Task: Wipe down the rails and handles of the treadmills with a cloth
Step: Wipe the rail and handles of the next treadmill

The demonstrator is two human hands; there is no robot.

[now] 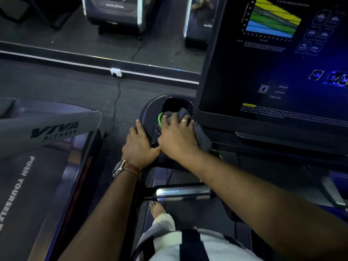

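My right hand (177, 136) lies on a dark grey cloth (202, 136), fingers spread, pressing it down on the left side tray (150, 108) of the treadmill console, at the edge of the cup holder. Something green (160, 119) shows just past my fingertips. My left hand (139, 146), with a watch on the wrist, rests flat on the tray's outer left edge, its thumb touching my right hand. A chrome handle (182, 193) crosses below my forearms, with nothing touching it.
The lit console screen (273, 63) rises close on the right of my hands. A neighbouring treadmill (50, 129) marked VIVA FITNESS stands at the left. A cable runs over the floor to a white socket (115, 72). My foot (157, 209) stands on the belt below.
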